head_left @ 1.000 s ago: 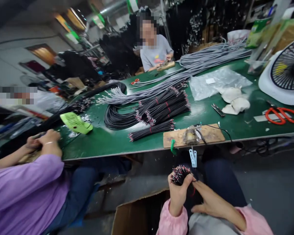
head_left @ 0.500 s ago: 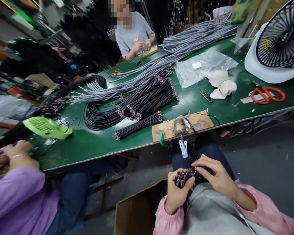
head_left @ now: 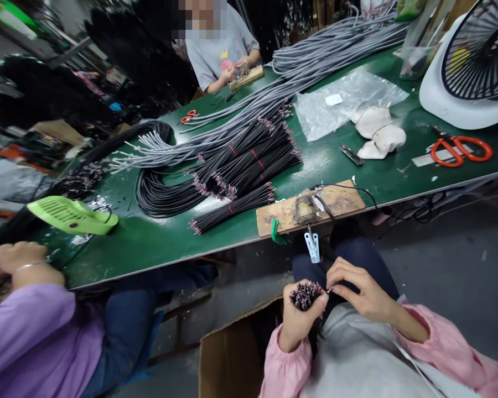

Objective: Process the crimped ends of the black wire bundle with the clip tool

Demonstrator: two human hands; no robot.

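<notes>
Head view: the bundle of black wires (head_left: 305,296) sits tips-up in the curled left hand (head_left: 295,322), and just to its right the right hand (head_left: 363,290) pinches a thin strand (head_left: 330,289), both below the worktop (head_left: 149,243).

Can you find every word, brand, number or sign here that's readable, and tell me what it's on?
None can be read with certainty.
Desk fan: lettering on the hub, too blurred to read.
Clear plastic bag: white label, any print too small to read.
</notes>
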